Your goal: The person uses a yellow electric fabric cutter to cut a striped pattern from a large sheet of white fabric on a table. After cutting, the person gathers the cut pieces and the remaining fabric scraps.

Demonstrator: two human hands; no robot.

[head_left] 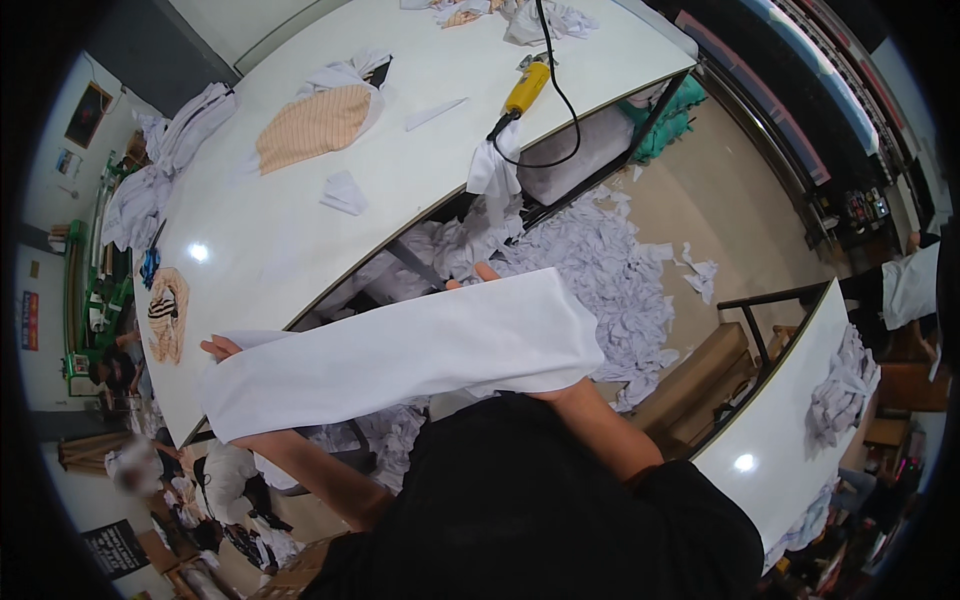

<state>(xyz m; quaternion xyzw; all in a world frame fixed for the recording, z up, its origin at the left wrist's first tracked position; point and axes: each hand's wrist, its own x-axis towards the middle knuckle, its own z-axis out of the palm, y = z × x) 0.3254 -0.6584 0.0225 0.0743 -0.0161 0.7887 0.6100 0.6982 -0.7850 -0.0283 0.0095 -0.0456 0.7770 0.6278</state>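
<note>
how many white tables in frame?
2. A large white table runs across the upper left, with cloth pieces and a yellow power tool on it. A second white table is at lower right. Others may be hidden.

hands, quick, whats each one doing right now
Left hand: shut on one end of the white fabric strip.
Right hand: mostly hidden behind the strip's other end, fingertips over its top edge, holding it.
</note>
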